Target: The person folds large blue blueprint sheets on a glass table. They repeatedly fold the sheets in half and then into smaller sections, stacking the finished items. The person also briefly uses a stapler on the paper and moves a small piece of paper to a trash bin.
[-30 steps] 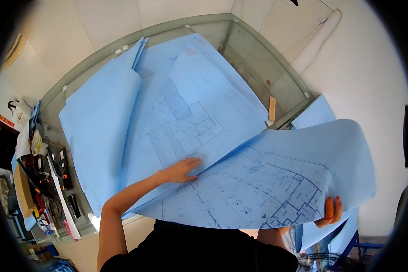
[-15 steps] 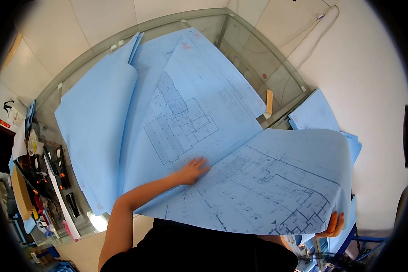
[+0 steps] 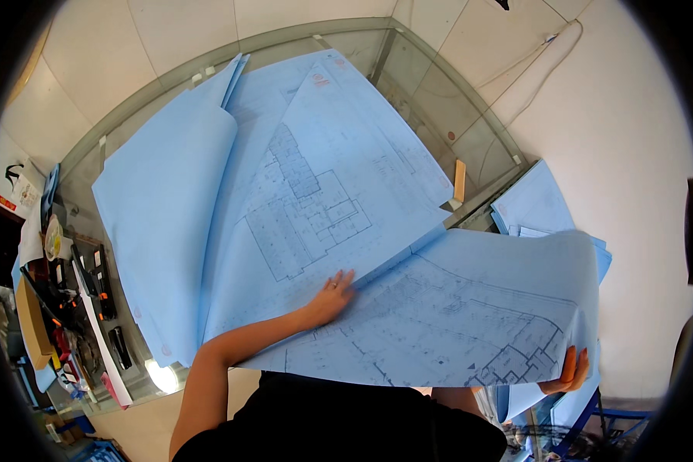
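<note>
A large blue blueprint sheet (image 3: 454, 316) with dark plan lines spreads across the near right, its right part curling over the table's edge. My right hand (image 3: 566, 371) grips its lower right edge, fingers wrapped over the paper. My left hand (image 3: 329, 299) lies on the paper with fingers stretched out, beside the fold between this sheet and the blueprint (image 3: 308, 200) lying flat beyond it. To the left, blue sheets (image 3: 158, 208) are turned over with their plain side up and a rolled edge.
Beneath the papers stands a glass-topped table (image 3: 431, 96) with a metal frame. A small wooden strip (image 3: 460, 181) lies at its right side. More folded blue sheets (image 3: 535, 196) rest farther right. Black tools (image 3: 102, 285) and a cardboard box (image 3: 35, 319) crowd the left edge.
The near sheet has shifted slightly, and a shadowed gap has widened along the fold beside my left hand. My right hand has risen a little with the sheet's corner.
</note>
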### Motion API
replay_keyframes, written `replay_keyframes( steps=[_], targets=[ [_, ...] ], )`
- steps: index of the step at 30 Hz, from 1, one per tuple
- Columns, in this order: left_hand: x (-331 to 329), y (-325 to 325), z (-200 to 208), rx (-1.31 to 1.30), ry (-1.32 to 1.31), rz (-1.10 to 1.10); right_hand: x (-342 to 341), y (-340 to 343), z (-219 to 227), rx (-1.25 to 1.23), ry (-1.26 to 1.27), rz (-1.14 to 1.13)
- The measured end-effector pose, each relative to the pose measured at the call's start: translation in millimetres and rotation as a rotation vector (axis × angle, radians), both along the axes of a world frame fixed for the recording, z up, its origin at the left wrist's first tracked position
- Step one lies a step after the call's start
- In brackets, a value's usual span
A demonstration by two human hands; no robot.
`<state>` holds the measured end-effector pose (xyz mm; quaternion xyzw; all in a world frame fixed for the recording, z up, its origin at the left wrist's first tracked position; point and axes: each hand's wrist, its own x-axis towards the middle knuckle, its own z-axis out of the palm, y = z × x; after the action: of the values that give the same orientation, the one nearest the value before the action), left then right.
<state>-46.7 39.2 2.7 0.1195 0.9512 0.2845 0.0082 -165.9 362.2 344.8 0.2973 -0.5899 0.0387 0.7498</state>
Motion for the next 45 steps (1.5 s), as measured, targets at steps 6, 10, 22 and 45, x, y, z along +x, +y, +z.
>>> replay_keyframes(
  steps=[6,10,22,45],
  targets=[
    [-16,-64,49,0.493,-0.045,0.330,-54,-39,-5,-0.136,-0.090,0.082],
    [-4,-164,91,1.108,-0.050,0.530,-88,-102,10,-0.204,-0.219,0.256],
    [191,-430,153,0.646,0.767,1.136,-156,-215,-131,0.245,-1.506,0.698],
    [-10,-81,48,0.201,0.030,0.256,-150,-161,-382,-0.057,-1.778,-0.231]
  ],
)
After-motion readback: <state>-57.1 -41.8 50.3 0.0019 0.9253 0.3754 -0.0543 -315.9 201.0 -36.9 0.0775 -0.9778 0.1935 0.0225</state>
